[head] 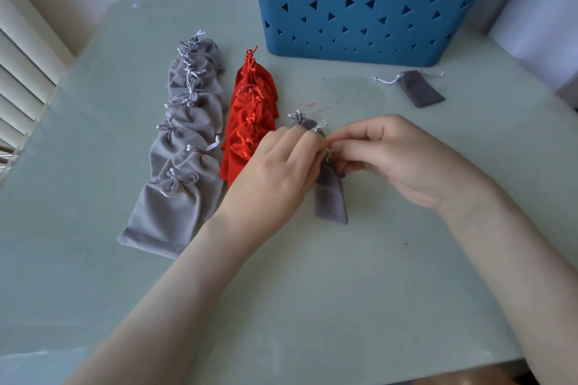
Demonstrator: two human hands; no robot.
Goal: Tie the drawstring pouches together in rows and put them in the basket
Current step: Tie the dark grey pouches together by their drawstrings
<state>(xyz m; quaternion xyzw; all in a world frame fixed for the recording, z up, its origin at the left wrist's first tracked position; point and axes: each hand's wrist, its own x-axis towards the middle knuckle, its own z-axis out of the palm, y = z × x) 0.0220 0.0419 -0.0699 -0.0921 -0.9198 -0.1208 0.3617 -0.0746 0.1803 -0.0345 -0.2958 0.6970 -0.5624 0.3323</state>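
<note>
A small dark grey pouch lies on the table between my hands, and another small grey pouch peeks out just beyond my fingers. My left hand and my right hand meet above them, both pinching the pale drawstrings where the two pouches join. A row of larger light grey pouches tied together lies at the left. Beside it lies a row of tied red pouches. One loose small grey pouch rests at the right, near the blue basket.
The blue basket with triangular holes stands at the back of the pale green table. White window shutters run along the left edge. A white object stands at the far right.
</note>
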